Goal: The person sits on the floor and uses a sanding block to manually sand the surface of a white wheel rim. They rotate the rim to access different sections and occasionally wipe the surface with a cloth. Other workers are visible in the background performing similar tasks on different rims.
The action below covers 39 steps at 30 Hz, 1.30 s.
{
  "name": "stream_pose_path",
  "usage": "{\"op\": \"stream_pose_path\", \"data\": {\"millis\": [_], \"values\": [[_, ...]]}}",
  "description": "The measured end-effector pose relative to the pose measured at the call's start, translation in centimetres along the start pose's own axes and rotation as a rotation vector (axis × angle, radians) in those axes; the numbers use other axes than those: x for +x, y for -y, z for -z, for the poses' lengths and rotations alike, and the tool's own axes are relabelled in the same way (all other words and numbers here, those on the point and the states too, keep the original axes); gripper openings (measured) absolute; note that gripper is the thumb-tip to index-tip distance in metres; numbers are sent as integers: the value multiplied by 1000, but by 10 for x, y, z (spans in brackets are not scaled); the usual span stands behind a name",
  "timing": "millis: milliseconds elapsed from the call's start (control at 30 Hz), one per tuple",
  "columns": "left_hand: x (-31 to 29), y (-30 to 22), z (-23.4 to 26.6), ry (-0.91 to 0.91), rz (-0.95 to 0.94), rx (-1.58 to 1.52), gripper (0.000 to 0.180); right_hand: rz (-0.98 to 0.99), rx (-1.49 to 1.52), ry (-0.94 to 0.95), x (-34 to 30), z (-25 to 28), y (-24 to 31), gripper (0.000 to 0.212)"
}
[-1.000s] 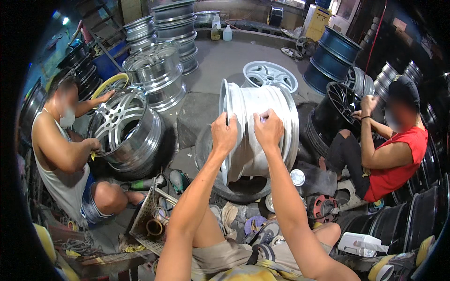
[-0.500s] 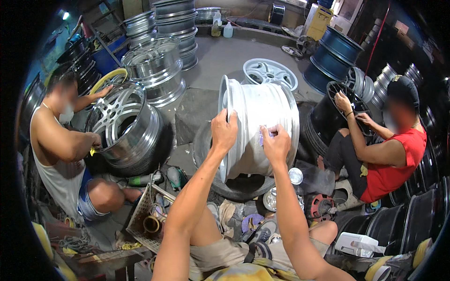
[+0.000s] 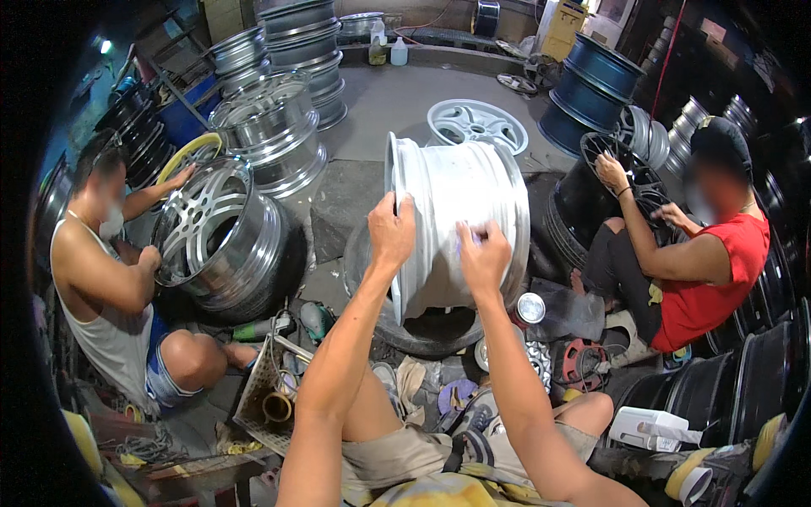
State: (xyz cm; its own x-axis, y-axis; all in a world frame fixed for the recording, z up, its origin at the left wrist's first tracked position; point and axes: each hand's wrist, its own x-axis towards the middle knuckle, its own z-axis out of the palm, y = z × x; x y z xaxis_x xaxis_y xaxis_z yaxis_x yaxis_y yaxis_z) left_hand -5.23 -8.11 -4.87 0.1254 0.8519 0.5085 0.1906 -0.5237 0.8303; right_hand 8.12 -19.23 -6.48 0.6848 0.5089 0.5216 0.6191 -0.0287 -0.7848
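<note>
A bare silver-white wheel rim [image 3: 456, 198] stands on edge before me, resting on a dark tyre [image 3: 431, 338]. My left hand [image 3: 391, 230] is closed on the rim's left flange, fingers behind and thumb near. Against the barrel my right hand [image 3: 485, 253] pinches a small purple piece of sandpaper [image 3: 459, 244], mostly hidden by the fingers. Grey shadow covers the lower barrel beneath my hands.
A co-worker at left handles a polished rim [image 3: 262, 245]; another at right works on a black rim [image 3: 570, 211]. A plastic crate [image 3: 253, 406], a purple disc [image 3: 457, 395] and a round tin [image 3: 531, 308] lie close by. Stacked rims [image 3: 304, 51] stand behind.
My right hand has shifted slightly across the barrel, and less of the purple sandpaper shows. My left hand keeps its hold. The left co-worker's lower hand has moved up along their rim.
</note>
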Motion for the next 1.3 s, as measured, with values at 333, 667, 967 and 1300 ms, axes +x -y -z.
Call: {"op": "stream_pose_path", "data": {"millis": [333,667,967,1300], "values": [[1,11,-2,-21,-56,-4,32,-22,-12,31,-6,-5,5,33],[1,1,1,8,21,-2,33,9,-31,-22,-3,8,3,32],[0,9,-2,-3,-18,36,33,-27,-57,5,-5,16,-7,30],[1,12,-8,-54,-80,-11,33,38,-54,-14,8,14,-7,30]]}}
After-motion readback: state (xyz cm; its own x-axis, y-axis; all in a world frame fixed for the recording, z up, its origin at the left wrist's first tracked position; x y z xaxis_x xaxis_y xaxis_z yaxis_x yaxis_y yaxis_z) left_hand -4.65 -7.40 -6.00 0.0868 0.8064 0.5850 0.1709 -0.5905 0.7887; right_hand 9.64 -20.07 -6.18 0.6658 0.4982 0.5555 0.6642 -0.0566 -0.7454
